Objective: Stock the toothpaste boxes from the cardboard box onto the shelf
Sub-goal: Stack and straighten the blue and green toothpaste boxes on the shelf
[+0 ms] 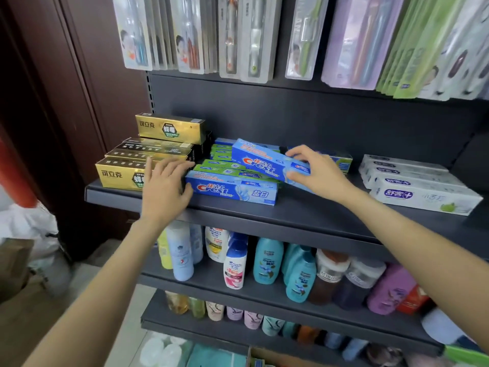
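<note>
Dark wooden wall panel (66, 102) left of pale floor (137, 327).

Gold boxes (148, 152) left of Crest boxes (232, 190) on shelf (291, 213).

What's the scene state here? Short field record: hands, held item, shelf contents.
left hand: fingers flat against the end of the front blue Crest box
right hand: grips a tilted blue Crest box
held box: resting atop green boxes, not yet flat
shelf: gold boxes left, white boxes right
above: hanging toothbrush packs
below: shampoo bottles
</note>
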### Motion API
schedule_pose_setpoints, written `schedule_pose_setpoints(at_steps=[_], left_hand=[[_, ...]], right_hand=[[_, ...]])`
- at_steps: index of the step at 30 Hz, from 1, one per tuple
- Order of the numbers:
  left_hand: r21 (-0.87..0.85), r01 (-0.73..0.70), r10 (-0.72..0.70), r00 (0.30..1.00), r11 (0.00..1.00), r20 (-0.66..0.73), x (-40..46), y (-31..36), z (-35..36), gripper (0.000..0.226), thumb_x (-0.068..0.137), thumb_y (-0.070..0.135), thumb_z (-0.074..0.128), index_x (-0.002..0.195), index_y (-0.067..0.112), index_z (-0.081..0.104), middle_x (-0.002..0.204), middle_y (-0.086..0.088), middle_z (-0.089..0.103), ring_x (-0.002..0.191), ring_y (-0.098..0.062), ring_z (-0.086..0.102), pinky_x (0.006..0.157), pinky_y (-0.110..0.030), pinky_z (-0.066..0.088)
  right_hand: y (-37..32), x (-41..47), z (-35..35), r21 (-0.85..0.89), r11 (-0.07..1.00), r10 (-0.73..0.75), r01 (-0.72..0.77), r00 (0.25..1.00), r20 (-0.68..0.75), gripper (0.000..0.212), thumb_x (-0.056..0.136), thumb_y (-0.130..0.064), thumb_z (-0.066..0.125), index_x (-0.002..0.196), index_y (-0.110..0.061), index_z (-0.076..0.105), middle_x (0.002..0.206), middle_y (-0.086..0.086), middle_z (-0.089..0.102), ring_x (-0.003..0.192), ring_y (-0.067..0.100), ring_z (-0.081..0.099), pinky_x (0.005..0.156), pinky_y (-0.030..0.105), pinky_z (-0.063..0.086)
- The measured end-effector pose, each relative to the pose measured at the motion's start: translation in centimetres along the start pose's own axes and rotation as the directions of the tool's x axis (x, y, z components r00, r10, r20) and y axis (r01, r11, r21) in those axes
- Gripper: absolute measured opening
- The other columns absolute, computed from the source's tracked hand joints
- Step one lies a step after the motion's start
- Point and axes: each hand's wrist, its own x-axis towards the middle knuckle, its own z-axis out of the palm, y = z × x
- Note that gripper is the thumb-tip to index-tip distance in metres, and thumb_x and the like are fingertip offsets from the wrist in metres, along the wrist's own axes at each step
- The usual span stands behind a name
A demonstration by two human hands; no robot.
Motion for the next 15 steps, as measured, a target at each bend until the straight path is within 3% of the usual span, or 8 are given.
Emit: schedule_pose_setpoints(at_steps=[3,7,11,15], left_hand=[[0.077,-0.194,0.184,0.975,0.978,0.122,0.6,-1.1,0.3,0.036,0.08,0.029,0.059,0.115,0.019,0.063,0.113,0.0,0.067,0.118,-0.024,0.054,0.115,-0.047,0.005],[0.011,-0.361,0.346,0.902,0.933,0.26,1.2,0.5,1.2,0.049,0.081,0.027,0.069,0.126,0.014,0.058,0.124,-0.004,0.063,0.121,-0.025,0.053,0.114,-0.045,0.016],[-0.025,-0.342,0.332,0.89,0.939,0.312,1.5,1.8,1.9,0.052,0.082,0.025,0.068,0.13,0.011,0.054,0.128,-0.007,0.06,0.119,-0.025,0.056,0.111,-0.044,0.025],[-0.066,-0.303,0.309,0.91,0.951,0.277,1.8,2.0,1.9,0.045,0.081,0.02,0.069,0.124,0.012,0.06,0.122,-0.007,0.063,0.11,-0.026,0.06,0.105,-0.042,0.035]], right_hand=[[-1.0,2.1,0.9,-0.025,0.999,-0.026,0.026,1.0,0.016,0.039,0.084,-0.027,0.065,0.12,-0.021,0.05,0.121,-0.001,0.063,0.108,0.021,0.057,0.09,0.041,0.044],[-1.0,2.6,2.1,0.013,1.0,0.003,-0.002,1.0,-0.027,0.038,0.085,-0.027,0.065,0.12,-0.022,0.05,0.12,-0.003,0.063,0.105,0.02,0.058,0.088,0.041,0.046],[-0.5,2.3,2.6,0.005,1.0,0.024,-0.024,1.0,0.002,0.038,0.086,-0.028,0.065,0.12,-0.023,0.05,0.122,-0.003,0.062,0.109,0.018,0.056,0.087,0.035,0.043],[0.0,4.0,2.9,-0.036,0.999,-0.011,0.012,1.0,0.018,0.038,0.085,-0.028,0.065,0.12,-0.023,0.052,0.119,-0.001,0.064,0.11,0.022,0.055,0.089,0.039,0.044]])
